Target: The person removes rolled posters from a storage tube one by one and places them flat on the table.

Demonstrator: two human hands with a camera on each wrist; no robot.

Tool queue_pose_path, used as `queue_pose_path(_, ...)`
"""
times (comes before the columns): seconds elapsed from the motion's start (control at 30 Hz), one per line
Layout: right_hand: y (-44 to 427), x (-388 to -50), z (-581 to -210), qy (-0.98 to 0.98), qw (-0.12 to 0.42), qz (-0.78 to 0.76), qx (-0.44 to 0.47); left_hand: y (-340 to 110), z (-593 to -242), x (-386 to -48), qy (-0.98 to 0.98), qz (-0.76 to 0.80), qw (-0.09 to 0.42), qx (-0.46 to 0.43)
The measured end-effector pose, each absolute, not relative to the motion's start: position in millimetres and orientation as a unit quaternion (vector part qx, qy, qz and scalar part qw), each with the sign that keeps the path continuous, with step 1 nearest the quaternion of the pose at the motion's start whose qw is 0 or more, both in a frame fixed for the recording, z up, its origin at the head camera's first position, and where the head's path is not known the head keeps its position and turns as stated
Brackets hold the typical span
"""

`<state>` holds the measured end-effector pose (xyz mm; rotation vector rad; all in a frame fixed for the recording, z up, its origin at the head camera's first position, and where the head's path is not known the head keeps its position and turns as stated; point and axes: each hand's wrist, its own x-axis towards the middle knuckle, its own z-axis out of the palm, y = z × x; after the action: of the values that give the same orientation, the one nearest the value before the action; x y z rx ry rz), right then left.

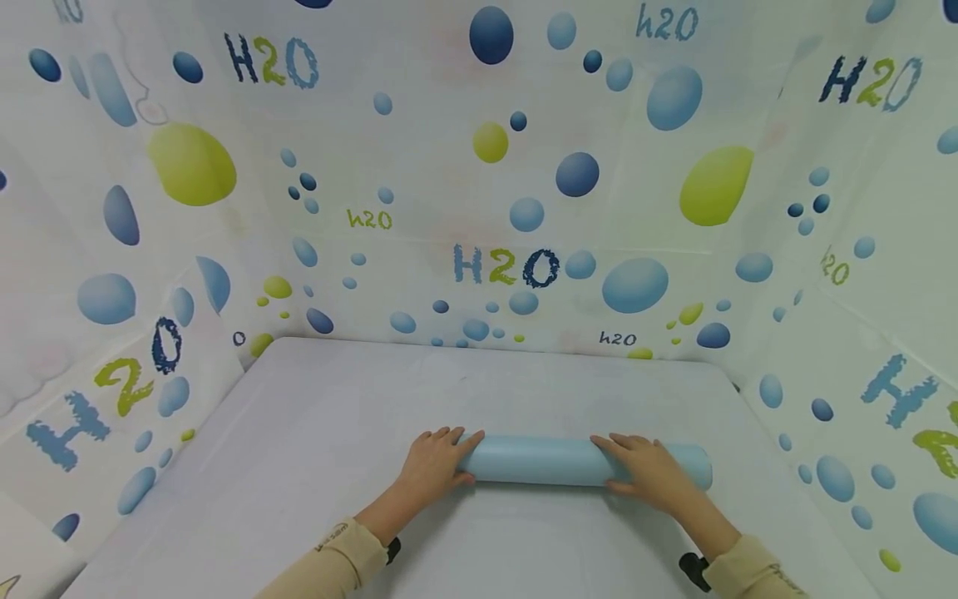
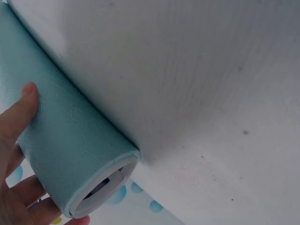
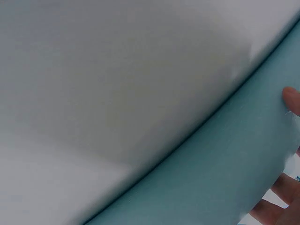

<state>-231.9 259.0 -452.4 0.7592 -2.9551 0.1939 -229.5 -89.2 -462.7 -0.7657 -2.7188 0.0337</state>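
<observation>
A light blue wallpaper roll [image 1: 539, 460] lies crosswise on the white table. My left hand [image 1: 434, 462] grips its left end, thumb on the near side and fingers over the top and far side. Further right, my right hand [image 1: 647, 470] holds the roll the same way, and the roll's right end sticks out beyond it. In the left wrist view the roll [image 2: 70, 122] shows a creased, embossed surface and a hollow end with a white inside. A smooth stretch of the roll [image 3: 211, 173] fills the lower right of the right wrist view, beside the right thumb [image 3: 291, 99].
The white tabletop [image 1: 359, 391] stretches around the roll. Behind it and on both sides hang white sheets [image 1: 419, 166] printed with blue and green drops and "H2O" lettering. Beige sleeves [image 1: 329, 561] and dark wrist straps show at the wrists.
</observation>
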Motion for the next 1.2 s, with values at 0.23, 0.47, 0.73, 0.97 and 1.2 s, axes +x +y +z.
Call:
queue_pose_path(0.23, 246, -233, -454, -0.964, 0.044, 0.057, 0.257, -89, -464, -229, -0.952, 0.013, 0.155, -0.262)
queue_pose_path(0.47, 230, -235, -456, -0.957, 0.046, 0.056, 0.28, -89, -464, -230, -0.953, 0.009, 0.153, -0.262)
queue_pose_path(0.73, 212, -238, -453, -0.95, 0.043, 0.061, 0.303, -89, -465, -230, -0.951, 0.009, 0.159, -0.264)
queue_pose_path(0.97, 196, -242, -458, -0.941, 0.051, 0.051, 0.331, -90, -467, -230, -0.95, 0.002, 0.163, -0.268)
queue_pose_path(1.2, 181, -243, -460, -0.936, 0.06, 0.052, 0.344, -90, -468, -230, -0.951, 0.003, 0.161, -0.265)
